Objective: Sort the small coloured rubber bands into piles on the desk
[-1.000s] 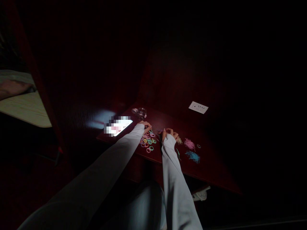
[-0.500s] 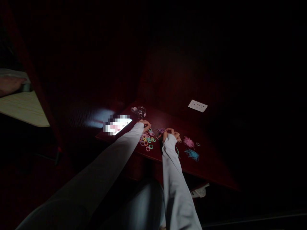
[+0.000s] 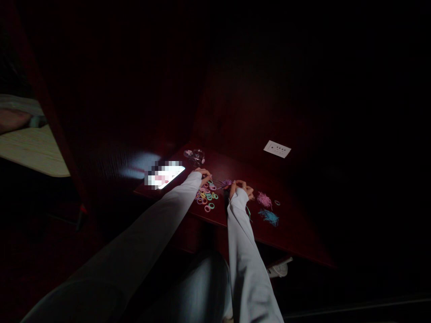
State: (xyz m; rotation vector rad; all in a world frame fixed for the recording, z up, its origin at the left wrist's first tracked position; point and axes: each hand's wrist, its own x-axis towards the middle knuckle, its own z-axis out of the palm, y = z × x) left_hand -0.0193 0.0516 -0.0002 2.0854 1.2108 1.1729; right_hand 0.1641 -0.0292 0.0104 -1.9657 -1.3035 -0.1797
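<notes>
My left hand (image 3: 204, 174) is closed with its fingertips together, above a heap of small pastel hair ties (image 3: 204, 195). Whatever it pinches is too small to make out. To its right, my right hand (image 3: 241, 188) has curled fingers, thumb and forefinger close to a tuft of purple strands (image 3: 225, 183). What lies between those fingers is hidden. Beyond my right hand lie a pile of pink strands (image 3: 264, 200) and a pile of blue strands (image 3: 269, 217). A green strand (image 3: 248, 212) shows beside my right wrist.
A lit screen (image 3: 172, 174), partly blurred, leans at the table's left side. A clear jar (image 3: 198, 156) stands behind my left hand. One lone hair tie (image 3: 277, 202) lies right of the pink pile. A white socket plate (image 3: 277, 149) is on the dark wall. Another person's hand (image 3: 12, 120) is far left.
My right hand's fingers have shifted slightly and more of the purple tuft shows beside them. My left hand stays nearly still. The other person's hand has moved a little left.
</notes>
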